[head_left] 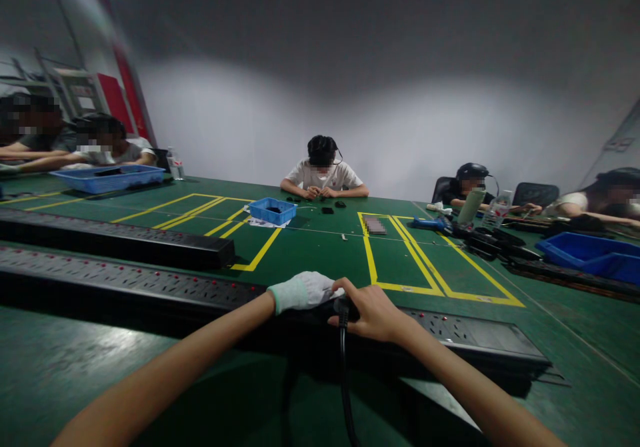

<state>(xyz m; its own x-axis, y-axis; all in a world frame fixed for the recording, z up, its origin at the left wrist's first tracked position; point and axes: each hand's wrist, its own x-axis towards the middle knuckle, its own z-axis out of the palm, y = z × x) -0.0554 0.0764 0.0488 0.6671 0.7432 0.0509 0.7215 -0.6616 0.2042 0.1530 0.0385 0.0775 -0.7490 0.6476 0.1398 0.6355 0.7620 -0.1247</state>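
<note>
My right hand [375, 312] is bare and closed round a black plug [342, 308], whose thick black cable [345, 383] hangs down toward me. My left hand [306, 289] wears a white glove with a mint cuff. Its fingers are drawn together beside the plug, their tips touching or close to my right index finger; what they grip is hidden. Both hands are over a long black power strip [175, 287] with rows of sockets and small red parts. The stretch of strip under my hands is covered.
Behind lies a second black strip [150, 239] on the green table [320, 253], marked with yellow tape. A small blue tray [273, 213], a larger blue tray [113, 179], blue bins [575, 250], a green bottle [471, 207] and dark parts stand farther off. Several people sit around the table.
</note>
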